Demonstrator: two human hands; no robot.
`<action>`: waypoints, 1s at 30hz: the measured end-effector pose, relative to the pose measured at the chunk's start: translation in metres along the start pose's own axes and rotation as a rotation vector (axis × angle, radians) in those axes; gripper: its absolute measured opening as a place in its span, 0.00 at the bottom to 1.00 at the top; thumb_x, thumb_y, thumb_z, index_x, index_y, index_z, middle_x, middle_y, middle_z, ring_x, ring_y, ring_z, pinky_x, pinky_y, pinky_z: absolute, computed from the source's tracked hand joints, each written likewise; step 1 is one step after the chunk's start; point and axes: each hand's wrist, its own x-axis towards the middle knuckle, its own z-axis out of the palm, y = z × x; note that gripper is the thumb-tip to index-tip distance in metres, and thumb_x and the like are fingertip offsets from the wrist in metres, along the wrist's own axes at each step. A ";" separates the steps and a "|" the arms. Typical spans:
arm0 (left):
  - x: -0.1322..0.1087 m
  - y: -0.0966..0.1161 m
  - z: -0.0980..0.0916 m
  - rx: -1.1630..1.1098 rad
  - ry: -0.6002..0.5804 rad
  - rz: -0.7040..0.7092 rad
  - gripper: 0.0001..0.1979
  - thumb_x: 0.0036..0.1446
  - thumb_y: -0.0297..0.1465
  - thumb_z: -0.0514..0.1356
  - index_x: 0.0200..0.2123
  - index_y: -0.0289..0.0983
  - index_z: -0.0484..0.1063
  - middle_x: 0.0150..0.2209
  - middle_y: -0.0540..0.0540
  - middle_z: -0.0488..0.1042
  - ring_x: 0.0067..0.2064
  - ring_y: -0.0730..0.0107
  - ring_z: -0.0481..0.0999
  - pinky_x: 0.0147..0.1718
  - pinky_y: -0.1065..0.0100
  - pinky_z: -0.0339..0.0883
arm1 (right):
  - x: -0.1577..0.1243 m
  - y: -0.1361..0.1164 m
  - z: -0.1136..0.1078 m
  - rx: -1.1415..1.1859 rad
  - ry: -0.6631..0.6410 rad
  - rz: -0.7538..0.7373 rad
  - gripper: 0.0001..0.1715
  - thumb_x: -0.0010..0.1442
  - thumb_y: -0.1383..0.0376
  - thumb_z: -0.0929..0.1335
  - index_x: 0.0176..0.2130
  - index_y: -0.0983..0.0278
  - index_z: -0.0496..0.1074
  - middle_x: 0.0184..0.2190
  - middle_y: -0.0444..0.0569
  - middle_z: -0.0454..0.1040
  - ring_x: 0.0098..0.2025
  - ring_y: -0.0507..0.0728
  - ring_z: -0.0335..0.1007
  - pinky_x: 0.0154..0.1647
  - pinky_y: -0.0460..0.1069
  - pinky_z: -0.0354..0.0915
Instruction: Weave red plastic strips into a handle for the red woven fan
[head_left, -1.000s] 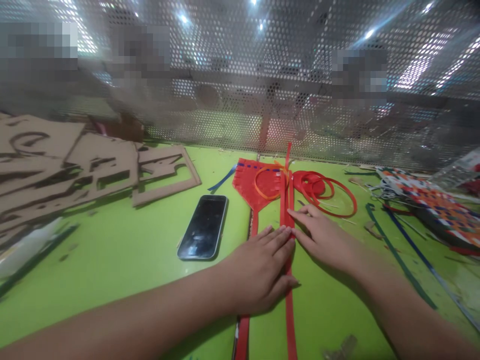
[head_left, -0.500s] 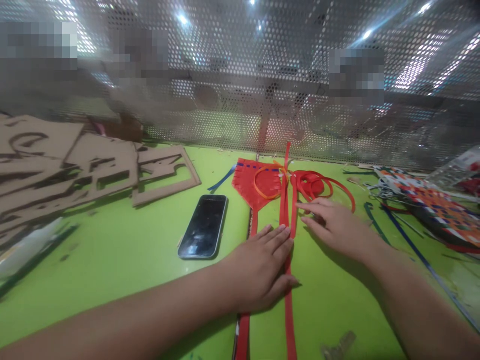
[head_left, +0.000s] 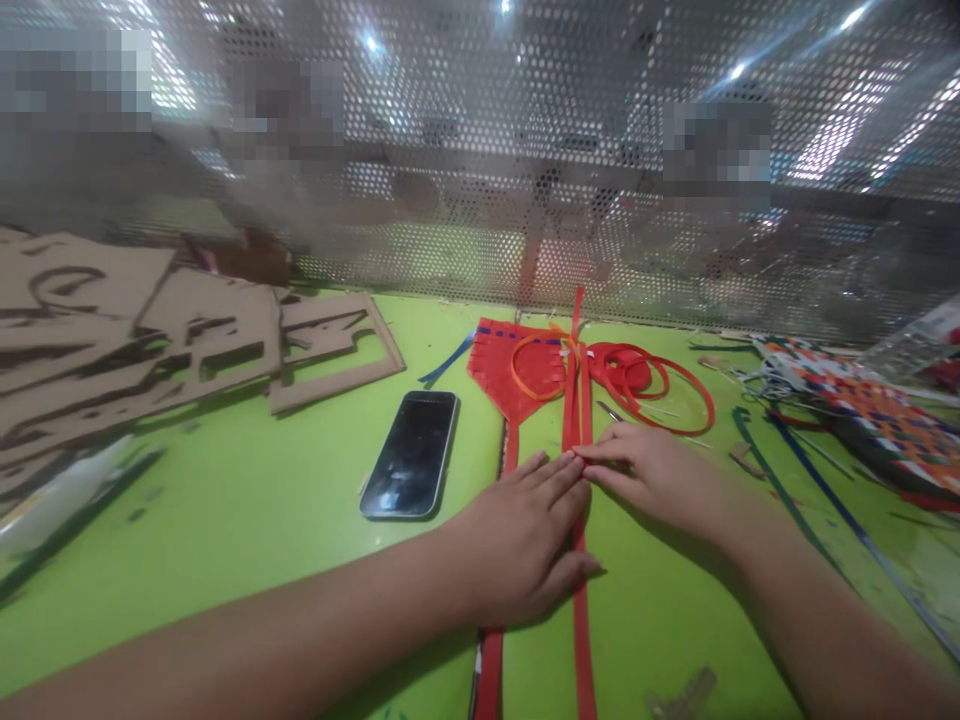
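On the surface (head_left: 225, 530), a phone (head_left: 409, 456) lies left of a woven strap piece (head_left: 514, 365), with cardboard cutouts (head_left: 142, 330) farther left. A strap coil (head_left: 637, 372) lies just right of the piece, and a woven strap panel (head_left: 862, 405) lies farther right. Behind everything stands a perforated metal screen (head_left: 480, 120). The left hand (head_left: 517, 540) rests on the piece's long strips (head_left: 576, 400), with the right hand (head_left: 652, 475) just beside them.

The person's left hand (head_left: 517, 540) covers part of the red plastic strips (head_left: 581, 640), which run off the bottom edge. The woven mat (head_left: 862, 410) is cut off by the right edge and the cardboard cutouts (head_left: 90, 330) by the left edge. Whatever lies behind the perforated metal screen (head_left: 480, 100) is blurred, and a small metal piece (head_left: 606, 410) near the right hand (head_left: 652, 470) is too small to tell.
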 end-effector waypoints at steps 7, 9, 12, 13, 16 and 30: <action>0.002 0.005 -0.001 0.091 0.084 0.000 0.34 0.75 0.44 0.50 0.72 0.23 0.62 0.73 0.26 0.62 0.74 0.42 0.63 0.76 0.45 0.49 | 0.002 0.002 0.001 0.102 -0.002 0.047 0.18 0.72 0.60 0.68 0.56 0.55 0.83 0.46 0.52 0.83 0.46 0.61 0.79 0.49 0.55 0.72; 0.003 0.006 -0.002 0.109 0.097 -0.004 0.31 0.75 0.42 0.51 0.69 0.24 0.65 0.70 0.28 0.68 0.71 0.43 0.69 0.75 0.46 0.52 | 0.002 0.003 0.003 0.093 0.000 0.073 0.19 0.71 0.59 0.69 0.57 0.56 0.82 0.46 0.52 0.83 0.45 0.61 0.79 0.46 0.55 0.72; 0.003 0.006 -0.002 0.122 0.098 0.000 0.30 0.74 0.42 0.51 0.66 0.24 0.69 0.67 0.29 0.72 0.69 0.44 0.71 0.75 0.47 0.54 | 0.002 0.005 0.005 0.052 0.021 0.141 0.25 0.69 0.57 0.71 0.63 0.57 0.79 0.44 0.53 0.82 0.36 0.59 0.76 0.40 0.53 0.71; 0.003 0.006 -0.001 0.124 0.099 0.002 0.30 0.74 0.42 0.52 0.66 0.24 0.69 0.66 0.29 0.72 0.69 0.44 0.71 0.75 0.47 0.54 | 0.002 0.006 0.006 0.043 0.035 0.163 0.27 0.68 0.58 0.71 0.64 0.57 0.77 0.44 0.53 0.81 0.34 0.58 0.75 0.38 0.53 0.70; 0.003 0.005 0.000 0.121 0.092 0.011 0.31 0.75 0.42 0.51 0.67 0.24 0.68 0.66 0.28 0.72 0.70 0.44 0.70 0.75 0.47 0.53 | 0.003 0.005 0.008 0.052 0.091 0.231 0.35 0.65 0.59 0.73 0.69 0.60 0.72 0.44 0.54 0.80 0.35 0.58 0.75 0.39 0.53 0.70; 0.002 0.006 0.000 0.104 0.073 -0.001 0.31 0.75 0.43 0.50 0.68 0.24 0.67 0.68 0.28 0.71 0.71 0.44 0.69 0.75 0.46 0.51 | 0.004 0.005 0.020 0.377 0.134 0.299 0.50 0.63 0.65 0.72 0.77 0.57 0.54 0.46 0.50 0.79 0.34 0.55 0.74 0.36 0.51 0.71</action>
